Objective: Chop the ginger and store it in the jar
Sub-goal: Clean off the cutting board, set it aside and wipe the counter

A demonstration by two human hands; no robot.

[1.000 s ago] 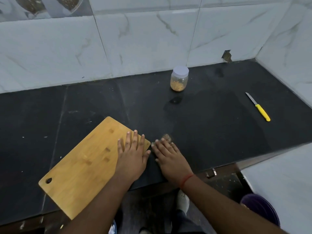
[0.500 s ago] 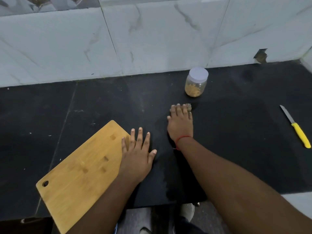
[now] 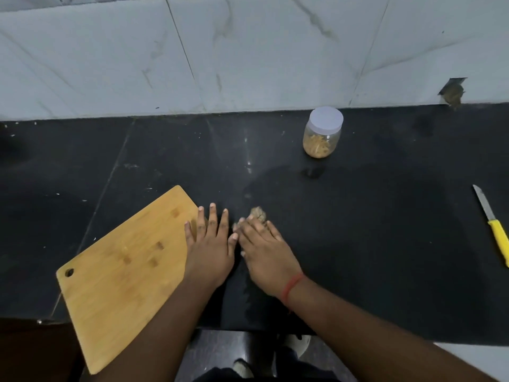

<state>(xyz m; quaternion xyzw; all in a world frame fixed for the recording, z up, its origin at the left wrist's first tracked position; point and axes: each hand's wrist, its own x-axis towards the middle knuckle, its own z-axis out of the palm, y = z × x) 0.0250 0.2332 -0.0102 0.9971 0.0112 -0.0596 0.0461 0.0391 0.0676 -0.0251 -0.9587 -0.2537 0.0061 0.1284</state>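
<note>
Left hand (image 3: 210,250) lies flat, fingers straight and spread, its outer fingers over the near edge of the board (image 3: 125,267) and the rest on the black tabletop (image 3: 385,244). Right hand (image 3: 263,253) sits just beside it, palm down, fingers laid over a small brownish clump — the scraps (image 3: 258,212) peek out beyond the fingertips. Whether that grip is pinching the clump or only pressing on it, I cannot tell; the fingers look nearly straight.

The ginger itself looks to be in the jar (image 3: 322,133) already — pale strips in the bottom, white lid on, standing upright near the wall (image 3: 248,51), well apart from both hands. So chopping and storing look done, and this reads as clean-up: gathering leftovers off the tabletop.

To do it well, sweep the scraps into one tight pile with the flat of the fingers, then cup and lift them in a single scoop rather than smearing them across the damp-looking patch ahead. The left hand could steady the board or serve as a wall to push against.

Around: the knife (image 3: 494,230), yellow handle, lies far right, blade pointing away — well out of the sweep. The board sits skewed, one corner overhanging the tabletop's front edge; a nudge could tip it. Nothing stands between the hands and the scraps.
</note>
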